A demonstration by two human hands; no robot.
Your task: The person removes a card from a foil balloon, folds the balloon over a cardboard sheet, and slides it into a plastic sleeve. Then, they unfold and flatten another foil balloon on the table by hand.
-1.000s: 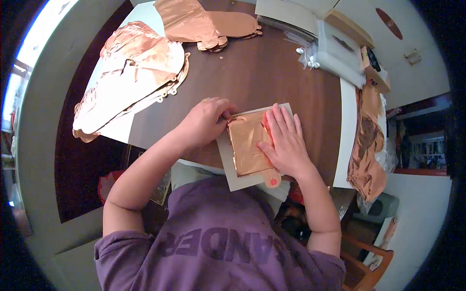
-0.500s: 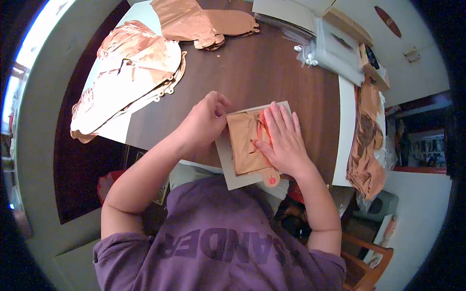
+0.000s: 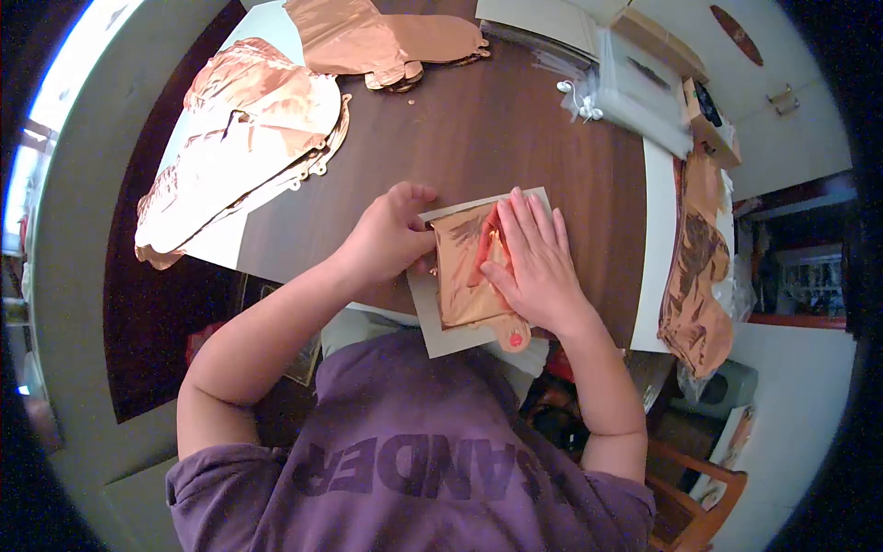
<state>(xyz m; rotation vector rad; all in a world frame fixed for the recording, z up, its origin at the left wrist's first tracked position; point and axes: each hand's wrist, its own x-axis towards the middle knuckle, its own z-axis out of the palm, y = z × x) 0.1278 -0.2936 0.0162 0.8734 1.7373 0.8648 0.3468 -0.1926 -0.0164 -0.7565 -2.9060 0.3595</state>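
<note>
A copper-coloured foil balloon, folded into a rough rectangle, lies on a pale cardboard sheet at the table's near edge. Its rounded tab with a red mark sticks out at the bottom. My right hand rests flat on the foil's right side, fingers stretched out and the thumb apart. At the upper left edge of the foil, my left hand has its fingers curled and its thumb against the edge, which it seems to grip. Its fingertips are partly hidden.
Several flat foil balloons are piled at the left, with more foil pieces at the back. Clear plastic bags and white earphones lie at the back right. Crumpled foil hangs along the right edge. A wooden chair stands at lower right.
My left hand has shifted slightly down along the foil's left edge, its thumb now against it. The foil's surface shows new creases. My right hand stays pressed flat in nearly the same place.
</note>
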